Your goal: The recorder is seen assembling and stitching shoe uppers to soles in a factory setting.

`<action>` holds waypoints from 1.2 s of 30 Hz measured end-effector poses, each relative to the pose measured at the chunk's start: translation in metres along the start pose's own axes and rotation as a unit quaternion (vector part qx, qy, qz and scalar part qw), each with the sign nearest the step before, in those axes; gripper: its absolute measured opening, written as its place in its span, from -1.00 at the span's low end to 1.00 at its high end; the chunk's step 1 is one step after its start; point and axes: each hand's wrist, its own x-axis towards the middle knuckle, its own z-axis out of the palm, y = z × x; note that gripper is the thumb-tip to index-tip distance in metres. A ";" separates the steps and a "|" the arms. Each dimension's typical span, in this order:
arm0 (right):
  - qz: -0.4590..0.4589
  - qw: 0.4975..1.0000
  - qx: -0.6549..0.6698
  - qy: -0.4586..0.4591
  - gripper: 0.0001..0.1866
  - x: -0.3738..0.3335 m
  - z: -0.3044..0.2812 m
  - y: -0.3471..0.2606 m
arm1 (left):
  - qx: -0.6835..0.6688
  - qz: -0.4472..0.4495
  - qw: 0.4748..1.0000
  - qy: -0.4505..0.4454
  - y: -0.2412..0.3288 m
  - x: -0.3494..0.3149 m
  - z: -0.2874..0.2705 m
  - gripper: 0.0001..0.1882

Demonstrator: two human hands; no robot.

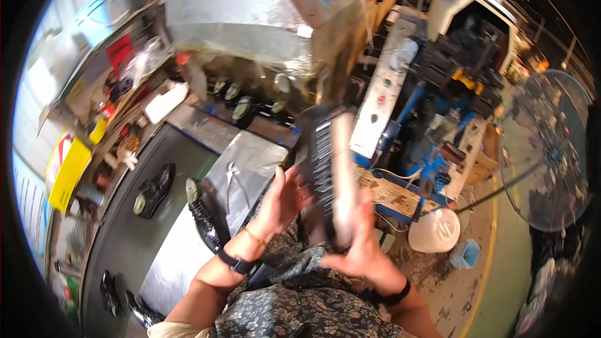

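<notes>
A glossy black shoe (320, 169) with a pale sole (342, 169) stands upright in front of me, smeared by motion. My right hand (363, 244) holds it by its lower end, palm against the pale side. Beside its left face is my left hand (282, 203), thumb up and fingers apart; whether the fingertips touch it cannot be made out. Left of my hands, another black shoe (206, 216) lies on a metal sheet (178, 260), near a pair of pincers (230, 181). A further black shoe (154, 191) rests on the dark belt (172, 150).
More black shoes (109, 291) lie at the lower left. A metal-hooded machine (238, 12) stands ahead, with shoes under it. On the right are a blue-framed machine (432, 131), a white jug (434, 230), a small blue container (466, 254) and a large fan (551, 150).
</notes>
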 end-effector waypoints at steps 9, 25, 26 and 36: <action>0.457 0.670 0.457 -0.365 -0.48 -0.012 0.050 0.029 | 0.639 -0.052 0.732 -0.231 0.014 -0.074 -0.083 -0.24; 0.131 0.973 0.057 -0.179 -0.57 0.150 0.290 0.124 | 0.303 0.163 0.850 0.400 0.085 -0.060 -0.266 -0.38; 0.050 0.971 0.061 -0.226 -0.60 0.137 0.288 0.104 | 0.188 0.152 0.901 0.360 0.084 -0.059 -0.257 -0.51; 0.264 0.915 0.282 0.119 0.13 -0.044 0.015 -0.021 | 0.280 -0.239 0.896 -0.247 -0.022 0.016 -0.017 -0.08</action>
